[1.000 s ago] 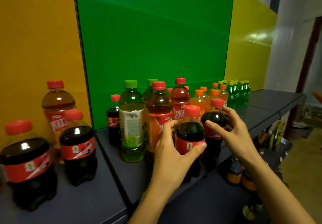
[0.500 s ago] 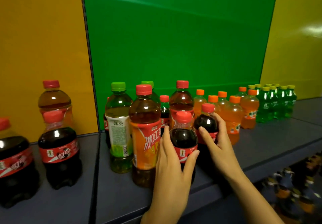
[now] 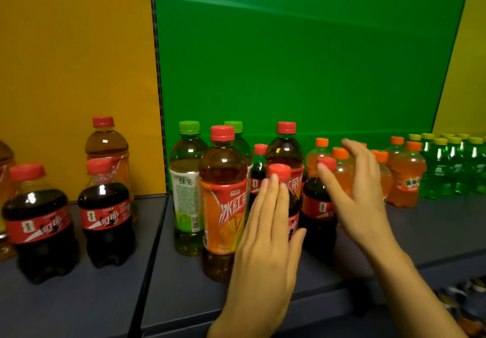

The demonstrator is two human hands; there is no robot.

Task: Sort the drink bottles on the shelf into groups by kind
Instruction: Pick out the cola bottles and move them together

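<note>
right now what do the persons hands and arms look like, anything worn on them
Both are bare. The left hand and the right hand wear no gloves, and no rings or watch show. Both forearms are uncovered as far as the frame's lower edge, with no sleeve in view. The fingernails look short and unpainted.

A dark grey-blue shelf (image 3: 184,293) runs across the view, split by a seam into two boards. Behind it stand flat backing panels: an orange panel (image 3: 73,48) at left, a green panel (image 3: 302,56) in the middle, a yellow panel (image 3: 465,88) at right. The light is dim.
</note>
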